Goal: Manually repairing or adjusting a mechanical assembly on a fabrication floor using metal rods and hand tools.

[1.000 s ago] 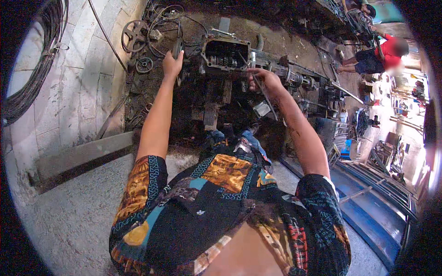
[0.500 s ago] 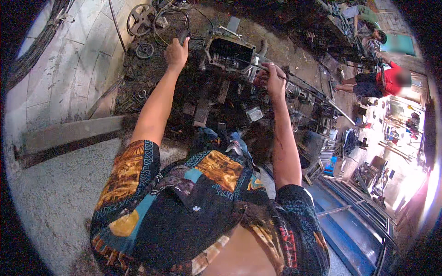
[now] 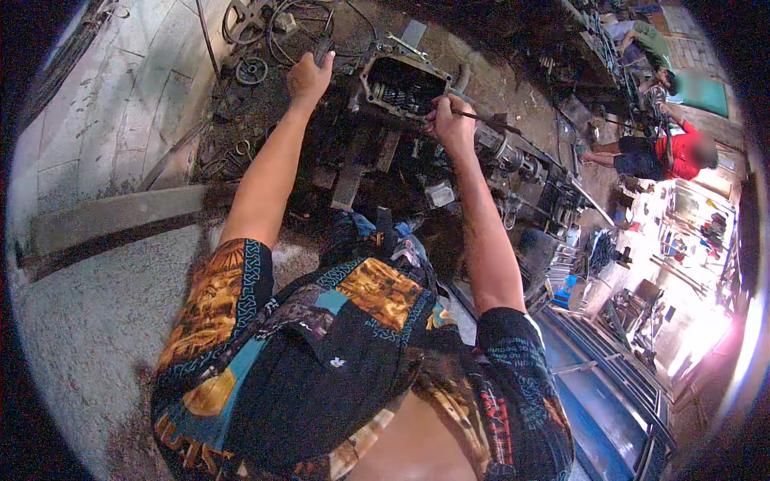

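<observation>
An open rectangular gearbox housing (image 3: 366, 80) stands ahead of me, with gears (image 3: 393, 94) visible inside. Just left of it, my left hand (image 3: 308, 78) is closed around the dark handle of a screwdriver-like tool (image 3: 322, 50), whose thin shaft points away from me. My right hand (image 3: 454, 120) is closed at the housing's right corner, gripping a thin dark rod (image 3: 493, 123). The rod sticks out to the right over the shaft assembly; its other end is hidden by my fingers. An open-end wrench (image 3: 405, 45) lies beyond the housing's far rim.
Handwheels (image 3: 251, 70) and looped cable lie far left beside a pale wall (image 3: 120, 120). A curved ledge (image 3: 136, 224) runs at left. Machine parts (image 3: 521, 164) extend right of the housing, near a clear box (image 3: 439, 194). Blue metal frames (image 3: 601, 393) stand lower right. People (image 3: 682, 152) are at far right.
My right hand has moved left, closer to the housing, and the rod has shifted with it. My left hand has barely moved and keeps its hold on the tool.
</observation>
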Available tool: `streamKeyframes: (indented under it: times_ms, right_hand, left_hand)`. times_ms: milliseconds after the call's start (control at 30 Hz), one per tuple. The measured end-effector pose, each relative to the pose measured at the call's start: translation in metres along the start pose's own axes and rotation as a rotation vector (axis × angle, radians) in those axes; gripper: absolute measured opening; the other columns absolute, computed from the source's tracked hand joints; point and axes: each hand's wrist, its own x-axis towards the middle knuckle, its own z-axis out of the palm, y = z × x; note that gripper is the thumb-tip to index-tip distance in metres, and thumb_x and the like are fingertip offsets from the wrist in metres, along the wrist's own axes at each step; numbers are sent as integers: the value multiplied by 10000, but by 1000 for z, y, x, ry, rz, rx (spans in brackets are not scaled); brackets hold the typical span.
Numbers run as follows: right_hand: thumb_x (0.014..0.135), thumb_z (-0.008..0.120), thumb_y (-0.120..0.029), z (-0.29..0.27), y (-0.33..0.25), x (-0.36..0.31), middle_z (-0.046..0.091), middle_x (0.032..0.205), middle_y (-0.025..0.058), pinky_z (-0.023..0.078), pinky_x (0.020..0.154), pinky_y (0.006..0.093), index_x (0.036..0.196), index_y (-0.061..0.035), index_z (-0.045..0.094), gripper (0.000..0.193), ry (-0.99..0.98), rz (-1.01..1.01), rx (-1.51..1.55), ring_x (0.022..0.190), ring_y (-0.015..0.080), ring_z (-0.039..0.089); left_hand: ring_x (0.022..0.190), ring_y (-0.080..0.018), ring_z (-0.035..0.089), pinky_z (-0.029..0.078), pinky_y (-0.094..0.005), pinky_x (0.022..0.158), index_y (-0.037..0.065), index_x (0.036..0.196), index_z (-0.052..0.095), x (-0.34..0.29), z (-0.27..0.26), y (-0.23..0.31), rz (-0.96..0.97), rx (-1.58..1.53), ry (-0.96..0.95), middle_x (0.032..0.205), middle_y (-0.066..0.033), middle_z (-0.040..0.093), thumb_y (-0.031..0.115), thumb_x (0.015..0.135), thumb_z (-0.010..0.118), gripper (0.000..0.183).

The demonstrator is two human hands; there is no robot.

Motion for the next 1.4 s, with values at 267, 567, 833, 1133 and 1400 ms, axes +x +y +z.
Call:
streamKeyframes:
  times_ms: [267,567,833,1133,1400]
  right_hand:
    - [880,503,-165,7,-17,5,632,693,231,495,624,437,777,16,641,249,8,-143,-232,658,392,634]
    - [885,517,-153,11,3,15,641,692,203,493,618,433,764,12,640,239,82,-241,-314,655,368,636]
    - [835,611,-161,40,-22,-16,633,776,200,503,662,508,817,-46,590,119,-93,-515,-690,769,409,633]
    - [839,580,-144,48,-18,-37,642,809,172,519,669,485,845,-72,595,73,-160,-546,-677,781,383,647]
    - [900,531,-168,37,-11,-7,605,725,249,468,639,498,757,6,598,234,196,-323,-381,704,444,604]
  left_hand:
    - [973,-411,642,518,-509,819,-39,1070,647,24,5,2,-151,-32,-196,1049,-246,659,618,852,573,696]
    - [821,-416,668,536,-517,703,-47,880,683,16,-4,14,-98,28,-110,865,-250,676,658,852,537,721]
    - [757,-393,674,540,-507,646,-37,838,684,9,3,7,-53,31,-33,809,-249,670,648,898,469,721]
    - [663,-396,663,534,-487,598,-28,781,668,11,8,-1,-80,61,-19,693,-229,653,626,905,482,691]
    - [697,-405,660,526,-506,619,-39,777,660,11,4,-1,-46,26,-38,732,-236,656,613,909,484,689]
